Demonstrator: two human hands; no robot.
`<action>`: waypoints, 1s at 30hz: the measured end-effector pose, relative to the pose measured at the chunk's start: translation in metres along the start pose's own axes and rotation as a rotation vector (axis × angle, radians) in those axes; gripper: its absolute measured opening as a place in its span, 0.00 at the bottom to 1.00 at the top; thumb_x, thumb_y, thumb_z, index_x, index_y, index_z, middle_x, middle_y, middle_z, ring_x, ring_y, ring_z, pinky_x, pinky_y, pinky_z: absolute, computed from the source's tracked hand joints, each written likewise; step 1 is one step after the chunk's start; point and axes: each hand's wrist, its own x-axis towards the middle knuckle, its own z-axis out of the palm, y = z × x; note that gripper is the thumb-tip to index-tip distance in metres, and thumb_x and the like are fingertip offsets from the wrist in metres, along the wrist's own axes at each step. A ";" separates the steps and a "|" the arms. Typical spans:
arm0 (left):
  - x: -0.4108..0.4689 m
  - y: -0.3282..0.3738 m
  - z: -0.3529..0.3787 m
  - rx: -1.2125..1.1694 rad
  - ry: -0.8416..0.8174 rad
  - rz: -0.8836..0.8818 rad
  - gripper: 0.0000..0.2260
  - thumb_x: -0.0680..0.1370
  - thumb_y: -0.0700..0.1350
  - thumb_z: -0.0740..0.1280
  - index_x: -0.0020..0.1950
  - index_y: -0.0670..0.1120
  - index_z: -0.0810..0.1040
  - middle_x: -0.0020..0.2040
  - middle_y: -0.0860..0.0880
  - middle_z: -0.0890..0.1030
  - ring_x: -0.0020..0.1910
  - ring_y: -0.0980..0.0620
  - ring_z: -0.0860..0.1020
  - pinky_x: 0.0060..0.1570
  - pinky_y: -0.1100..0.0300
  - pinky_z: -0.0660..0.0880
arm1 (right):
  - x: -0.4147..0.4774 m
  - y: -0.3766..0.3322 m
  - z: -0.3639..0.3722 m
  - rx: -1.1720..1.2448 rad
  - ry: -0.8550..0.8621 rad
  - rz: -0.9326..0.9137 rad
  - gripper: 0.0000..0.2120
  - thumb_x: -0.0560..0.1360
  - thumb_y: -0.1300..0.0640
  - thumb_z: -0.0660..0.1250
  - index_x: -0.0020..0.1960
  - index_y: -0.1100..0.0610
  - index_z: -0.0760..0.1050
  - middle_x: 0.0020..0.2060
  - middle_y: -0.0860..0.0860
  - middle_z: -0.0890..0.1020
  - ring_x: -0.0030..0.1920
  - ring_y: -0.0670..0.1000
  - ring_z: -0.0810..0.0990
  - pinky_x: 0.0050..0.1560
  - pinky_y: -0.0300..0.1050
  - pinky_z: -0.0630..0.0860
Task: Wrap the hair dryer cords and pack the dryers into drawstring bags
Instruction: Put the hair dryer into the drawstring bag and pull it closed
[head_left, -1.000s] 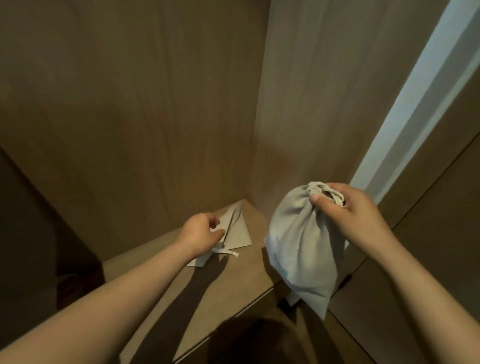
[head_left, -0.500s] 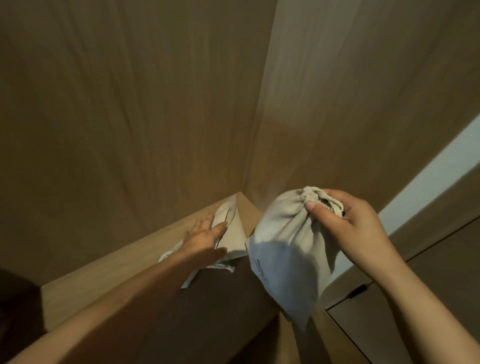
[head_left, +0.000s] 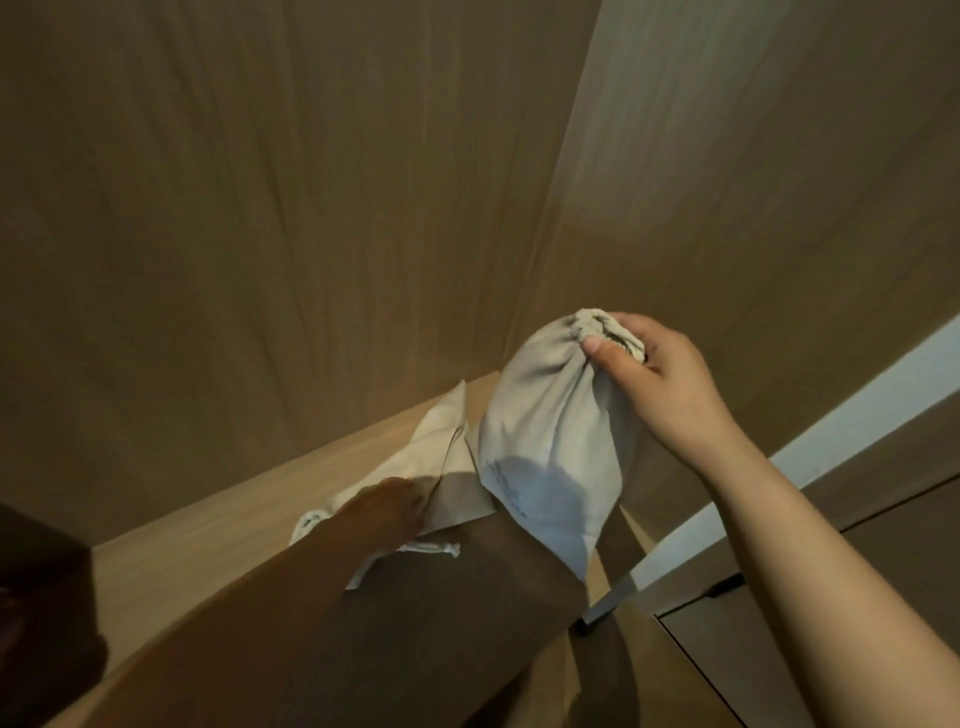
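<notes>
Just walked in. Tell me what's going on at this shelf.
A person's right hand grips a full drawstring bag by its cinched neck, holding it up at the wooden shelf's front edge. The left hand, in shadow, rests on flat bags lying on the shelf. No hair dryer shows; the full bag's contents are hidden.

**Wood shelf in the corner, here's what's on it**

Light wood shelf (head_left: 218, 525), tucked into a corner of matching wood panels. Lying flat on it near that corner are some empty beige cloth bags (head_left: 441, 436), overlapping each other. A knotted white drawstring (head_left: 431, 548) dangles over the front edge. The left hand (head_left: 389, 506) rests on the bags.
</notes>
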 end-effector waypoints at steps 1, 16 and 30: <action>-0.003 0.001 -0.004 0.009 0.020 -0.036 0.19 0.79 0.51 0.60 0.68 0.46 0.73 0.69 0.45 0.73 0.67 0.44 0.72 0.66 0.51 0.70 | 0.006 0.001 0.002 0.001 0.010 -0.015 0.13 0.79 0.54 0.64 0.62 0.55 0.78 0.54 0.46 0.81 0.54 0.44 0.79 0.55 0.42 0.75; -0.014 -0.008 -0.018 0.048 0.170 -0.227 0.13 0.79 0.50 0.62 0.56 0.44 0.79 0.53 0.45 0.81 0.52 0.47 0.80 0.52 0.56 0.77 | 0.077 0.043 0.046 -0.297 0.127 -0.057 0.15 0.79 0.55 0.62 0.63 0.59 0.75 0.57 0.57 0.81 0.58 0.58 0.78 0.53 0.46 0.72; -0.008 -0.015 -0.013 0.133 0.185 -0.125 0.15 0.79 0.55 0.59 0.55 0.50 0.81 0.50 0.50 0.79 0.43 0.53 0.77 0.41 0.62 0.74 | 0.112 0.048 0.048 -0.386 0.249 0.003 0.16 0.76 0.59 0.65 0.63 0.61 0.74 0.57 0.61 0.80 0.57 0.61 0.78 0.53 0.48 0.72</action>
